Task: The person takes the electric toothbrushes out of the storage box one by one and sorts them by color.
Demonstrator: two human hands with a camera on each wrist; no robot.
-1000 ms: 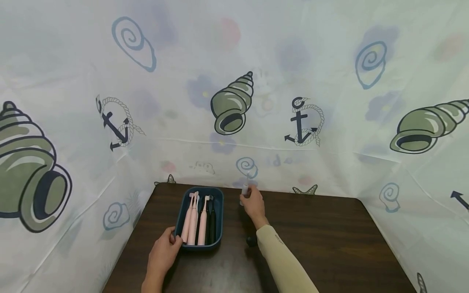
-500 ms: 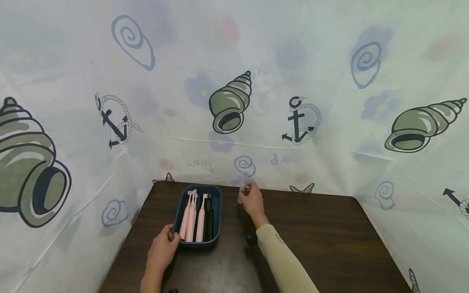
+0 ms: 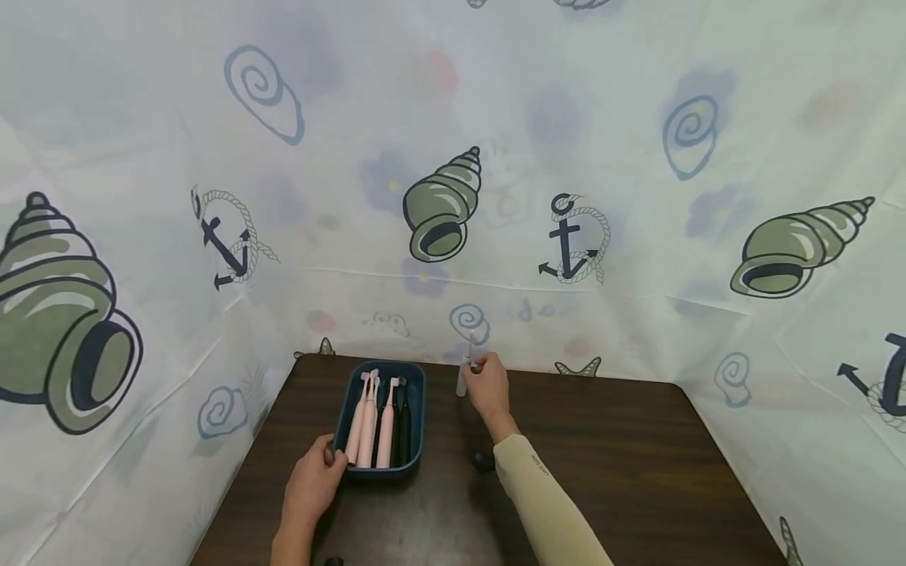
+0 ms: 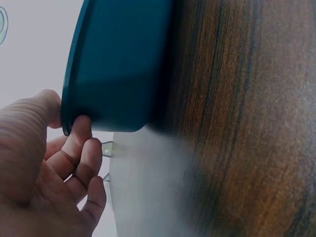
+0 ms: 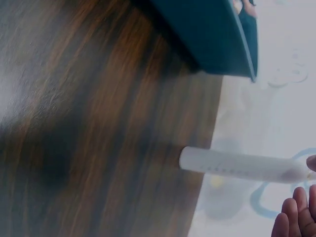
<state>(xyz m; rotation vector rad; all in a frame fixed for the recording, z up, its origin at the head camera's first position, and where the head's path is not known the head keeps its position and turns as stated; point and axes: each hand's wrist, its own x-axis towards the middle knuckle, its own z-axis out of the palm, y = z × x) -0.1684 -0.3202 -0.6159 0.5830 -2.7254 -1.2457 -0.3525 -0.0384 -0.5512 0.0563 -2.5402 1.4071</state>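
At a brown wood-grain counter (image 3: 602,448) before white cloth (image 3: 354,86), a blue tray (image 4: 118,64) of toothbrushes (image 3: 385,432) is pinched by the left hand (image 3: 313,481), a white toothbrush (image 5: 237,165) by the right hand (image 3: 490,391).

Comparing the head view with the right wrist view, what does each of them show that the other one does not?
Only the head view shows the left-hand grip at the near left corner of the blue container, the pink toothbrushes at full length, and the pale sleeve.

Only the right wrist view shows a row of small marks on the handle of the white toothbrush.

Both share the blue container, the white toothbrush, the right-hand grip and the wooden table.
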